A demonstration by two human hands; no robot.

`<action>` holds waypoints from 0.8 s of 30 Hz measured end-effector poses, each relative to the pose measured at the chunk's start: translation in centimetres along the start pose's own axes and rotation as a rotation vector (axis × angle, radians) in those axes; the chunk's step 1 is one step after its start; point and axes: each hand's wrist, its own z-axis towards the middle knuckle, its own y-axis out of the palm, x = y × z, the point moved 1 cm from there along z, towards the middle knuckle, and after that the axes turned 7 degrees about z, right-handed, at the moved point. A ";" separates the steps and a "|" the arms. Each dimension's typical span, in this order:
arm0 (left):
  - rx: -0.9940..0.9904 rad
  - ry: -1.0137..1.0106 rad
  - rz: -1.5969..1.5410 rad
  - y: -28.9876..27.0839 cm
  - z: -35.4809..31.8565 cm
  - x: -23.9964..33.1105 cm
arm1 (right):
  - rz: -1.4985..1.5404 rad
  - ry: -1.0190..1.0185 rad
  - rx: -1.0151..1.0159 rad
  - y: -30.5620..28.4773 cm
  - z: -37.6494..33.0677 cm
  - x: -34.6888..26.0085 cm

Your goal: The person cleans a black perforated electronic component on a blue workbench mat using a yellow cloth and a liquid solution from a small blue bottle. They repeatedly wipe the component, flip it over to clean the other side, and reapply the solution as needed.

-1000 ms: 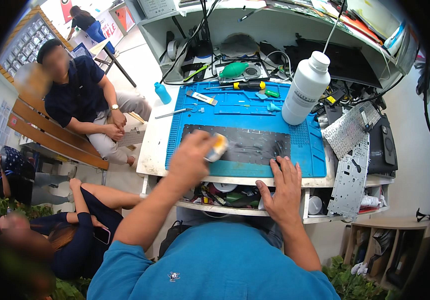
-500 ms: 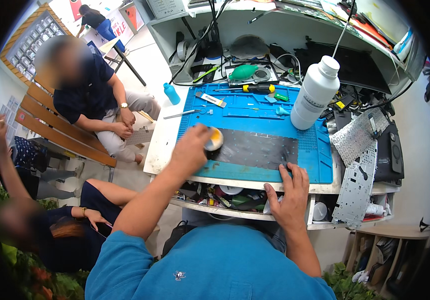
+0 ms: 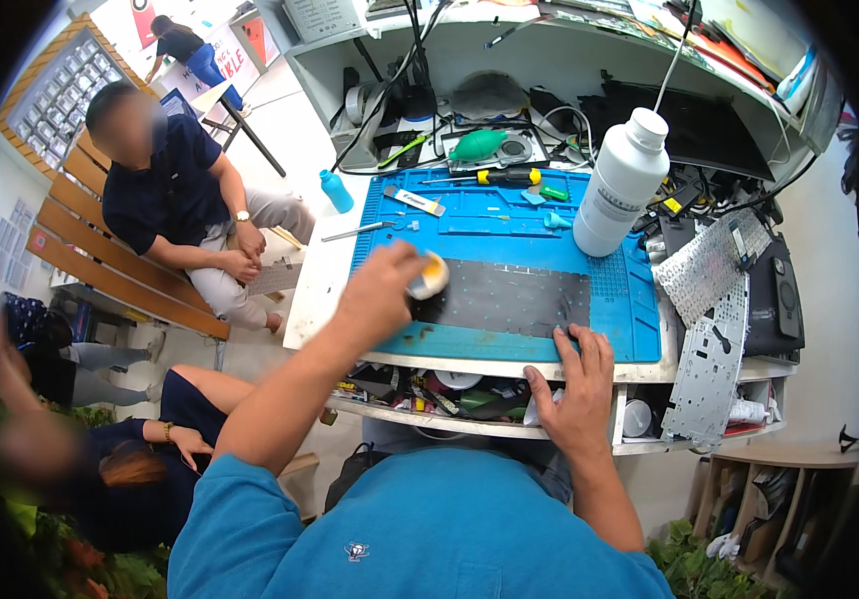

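Observation:
My left hand (image 3: 378,298) is closed round a small round white thing with a yellow-orange middle (image 3: 431,275), possibly a roll or a brush. It is at the left end of a thin black panel (image 3: 514,299) dotted with small holes. The panel lies flat on a blue work mat (image 3: 469,344). At its lower right corner, my right hand (image 3: 579,389) rests with fingers spread, the fingertips on the panel and the palm over the bench edge. Nothing shows in this hand.
Behind the panel stand a large white bottle (image 3: 621,185) and a yellow-black screwdriver (image 3: 507,177). A small blue bottle (image 3: 336,192) is at the left. Metal keyboard plates (image 3: 709,354) lean at the right. An open drawer (image 3: 429,394) holds clutter. A seated person (image 3: 175,190) is close by.
My left hand has shifted only slightly, and the round thing in it is tilted differently. My right hand stays on the panel. At the far left, another person's raised hand has come down.

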 end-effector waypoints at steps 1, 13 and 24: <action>-0.017 0.100 -0.019 0.4 -0.8 1.6 | 0.002 -0.001 -0.002 0.0 0.0 0.0; 0.018 0.185 -0.071 2.6 1.7 1.2 | 0.054 0.000 0.048 0.0 -0.1 0.1; -0.039 0.295 -0.012 2.6 7.5 1.2 | 0.078 -0.005 0.083 -0.2 -0.3 0.4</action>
